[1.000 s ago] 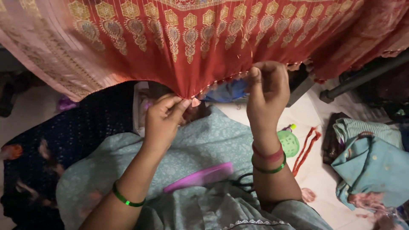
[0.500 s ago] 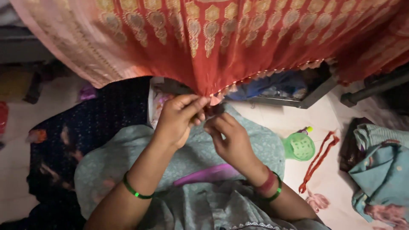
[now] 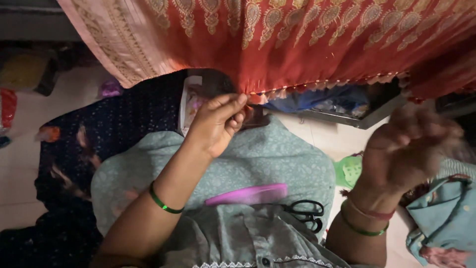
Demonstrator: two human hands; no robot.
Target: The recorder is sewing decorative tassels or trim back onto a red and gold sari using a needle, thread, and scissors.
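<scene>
A red cloth (image 3: 317,39) with gold paisley patterns hangs across the top of the view, its lower hem edged with small tassels. My left hand (image 3: 218,121) pinches that hem near the middle. Out to the right, my right hand (image 3: 411,149) is raised and blurred, fingers curled, away from the cloth; I cannot tell whether it holds a thread. A purple comb (image 3: 248,194) and black scissors (image 3: 305,212) lie on my pale green lap (image 3: 263,159).
A dark blue dotted cloth (image 3: 109,134) lies on the floor at left. A green plastic basket (image 3: 349,171) sits at right, beside folded teal cloth (image 3: 446,218). Blue fabric and a dark frame (image 3: 347,106) lie under the red cloth.
My right hand has left the hem and swung out to the right and up. The left hand keeps its pinch on the hem. The view has shifted slightly.
</scene>
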